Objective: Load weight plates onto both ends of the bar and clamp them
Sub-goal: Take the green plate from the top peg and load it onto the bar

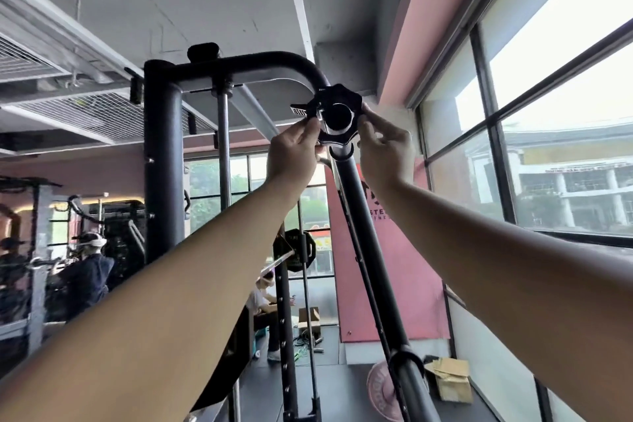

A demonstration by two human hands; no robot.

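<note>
Bare concrete ceiling fills the twelve o'clock half of the view. Tall windows (548, 113) run down the three o'clock side and a black rack (162, 147) stands at nine. On the pink banner (418, 284) behind the bar, I can read only the letters "STE" and, under them, a smaller line ending "NE"; the rest is hidden. A pink plate (380, 390) low at six o'clock carries raised lettering too blurred to read.

The bar (372, 250) slants from six o'clock up to just above the middle, passing between the two raised forearms. Open air lies on both sides of it. The room is tighter towards the window frame at three, and the rack's curved top tube (274, 60) is just behind the bar's end at twelve.

The black clamp (337, 116) is at the bar's tip, its lever sticking out towards nine; I cannot tell whether it is already slid on. The left hand (294, 151) pinches it from eight o'clock and the right hand (383, 151) from four. Their fingertips are curled onto its rim, and the hands are apart with the clamp between them.
</note>
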